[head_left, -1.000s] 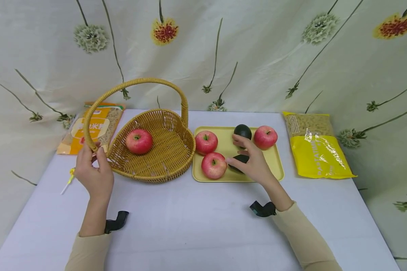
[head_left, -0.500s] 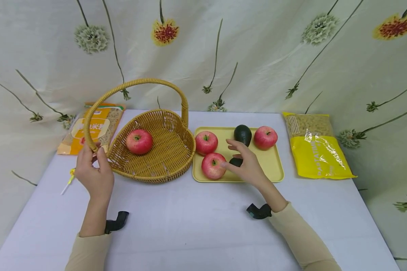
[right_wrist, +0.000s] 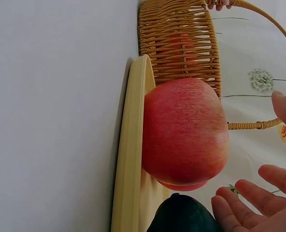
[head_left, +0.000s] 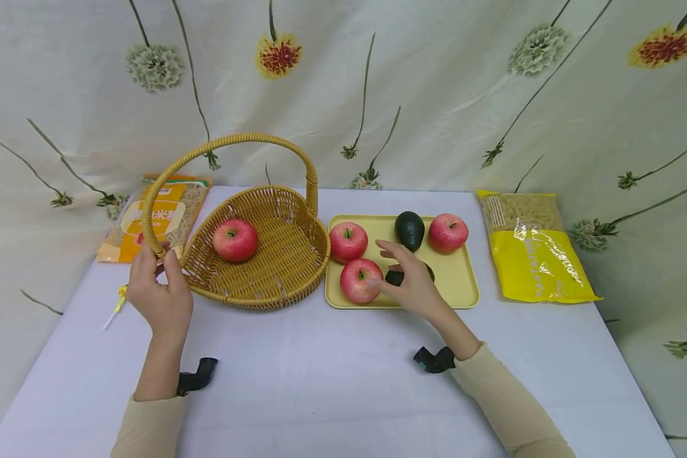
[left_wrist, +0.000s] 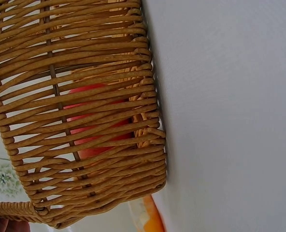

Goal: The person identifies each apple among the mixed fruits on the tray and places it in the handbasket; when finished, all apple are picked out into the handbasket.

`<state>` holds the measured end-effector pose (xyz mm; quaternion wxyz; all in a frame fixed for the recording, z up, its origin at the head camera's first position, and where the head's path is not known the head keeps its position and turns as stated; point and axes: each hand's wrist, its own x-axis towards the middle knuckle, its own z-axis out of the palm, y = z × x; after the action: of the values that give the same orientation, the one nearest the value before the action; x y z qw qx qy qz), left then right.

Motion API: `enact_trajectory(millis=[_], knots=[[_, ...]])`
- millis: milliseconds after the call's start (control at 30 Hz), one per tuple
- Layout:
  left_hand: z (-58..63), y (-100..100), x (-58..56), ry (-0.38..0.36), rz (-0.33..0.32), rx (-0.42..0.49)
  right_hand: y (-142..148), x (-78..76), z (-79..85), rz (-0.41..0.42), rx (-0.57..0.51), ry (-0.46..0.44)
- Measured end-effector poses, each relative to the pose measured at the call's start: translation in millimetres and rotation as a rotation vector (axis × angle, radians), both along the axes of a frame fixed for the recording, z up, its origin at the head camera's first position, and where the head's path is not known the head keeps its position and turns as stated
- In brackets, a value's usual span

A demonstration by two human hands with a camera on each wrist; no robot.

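My left hand [head_left: 163, 289] pinches the lower left end of the handle of a wicker basket [head_left: 286, 280]. One red apple [head_left: 235, 240] lies inside the basket; in the left wrist view its red shows through the weave [left_wrist: 46, 121]. My right hand [head_left: 415, 286] hovers over a yellow tray [head_left: 458, 292], thumb and fingers spread apart with nothing between them. Nearest to it is the front apple [head_left: 357, 281], close to the thumb. An avocado [head_left: 394, 277] lies beneath the hand, partly hidden. Behind are another avocado [head_left: 409, 230] and two more apples [head_left: 348, 240].
An orange bag [head_left: 137, 222] lies behind the basket's left side, and a yellow pasta bag [head_left: 541, 261] right of the tray. A small yellow-and-white stick [head_left: 114, 306] rests by my left hand. A floral cloth [head_left: 435, 95] hangs behind the white table [head_left: 309, 381].
My right hand has moved left across the tray, from over the avocados toward the front apple, uncovering the back avocado. The left hand and basket have stayed put.
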<state>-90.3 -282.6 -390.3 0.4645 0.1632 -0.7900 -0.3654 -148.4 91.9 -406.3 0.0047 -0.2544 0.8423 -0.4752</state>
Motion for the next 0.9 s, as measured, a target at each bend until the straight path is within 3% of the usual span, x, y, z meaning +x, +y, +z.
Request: enact_trajectory(millis=[533, 900], knots=[[1.8, 2, 1.0, -0.005, -0.002, 0.005, -5, 1.1, -8.8, 0.05, 0.02, 0.031], [0.8, 1, -0.5, -0.001, 0.009, 0.02, -12, 5.8, -13.7, 0.042, 0.114, 0.048]])
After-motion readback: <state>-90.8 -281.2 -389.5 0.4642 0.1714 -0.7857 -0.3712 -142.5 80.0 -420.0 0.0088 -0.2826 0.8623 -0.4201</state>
